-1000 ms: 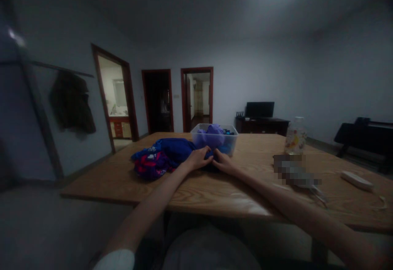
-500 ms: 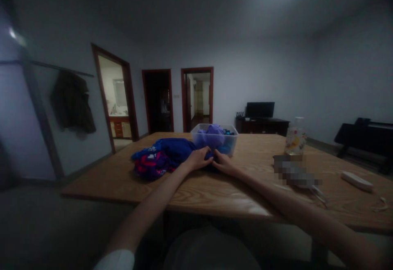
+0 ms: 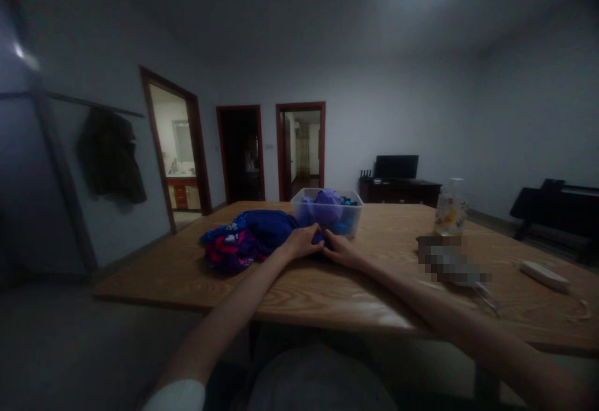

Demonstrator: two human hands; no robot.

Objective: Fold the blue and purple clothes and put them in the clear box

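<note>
Both hands are together over the table, just in front of the plastic box. My left hand (image 3: 303, 242) is closed on the dark blue cloth (image 3: 272, 229), its fingers bent at the fabric's right end. Facing it, my right hand (image 3: 344, 250) pinches the same end of the cloth, and the fingertips nearly meet. What lies under the fingers is partly hidden. A crumpled pink, purple and blue patterned cloth (image 3: 230, 250) lies against the left side of the dark blue one. Behind my hands stands a clear plastic box (image 3: 353, 216) holding a bundled purple cloth (image 3: 326, 206) and darker blue items.
On the right of the wooden table (image 3: 337, 302) stand a clear patterned bottle (image 3: 450, 211) and a blurred-out grey object (image 3: 452, 265). A white oblong object (image 3: 543, 275) with a cord lies further right. The table's front edge runs beneath my forearms.
Almost nothing differs. My fingers shift very slightly on the dark blue cloth, while the box and the other items stay in place.
</note>
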